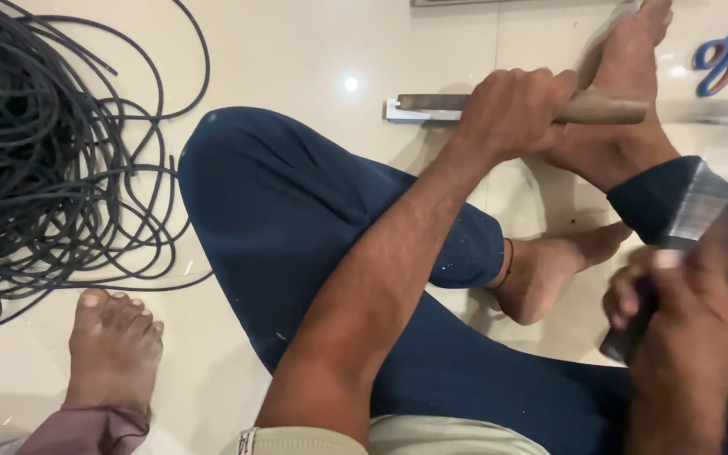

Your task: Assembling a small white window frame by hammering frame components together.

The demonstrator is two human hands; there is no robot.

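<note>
Chisel (499, 105), seemingly stiff and fairly heavy, best gripped at its wooden handle, lies level above the bent knee (297, 194), clenched in the left hand (511, 109), while the right hand (676, 329) clasps a blurred tool (693, 219).

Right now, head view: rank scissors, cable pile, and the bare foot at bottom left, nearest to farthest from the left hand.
1. Scissors, blue-handled, on the floor at top right, nearest the left hand.
2. Bare foot, bottom left, another person's.
3. Cable pile, black, far left. Its near loops make it almost level with the foot.
</note>
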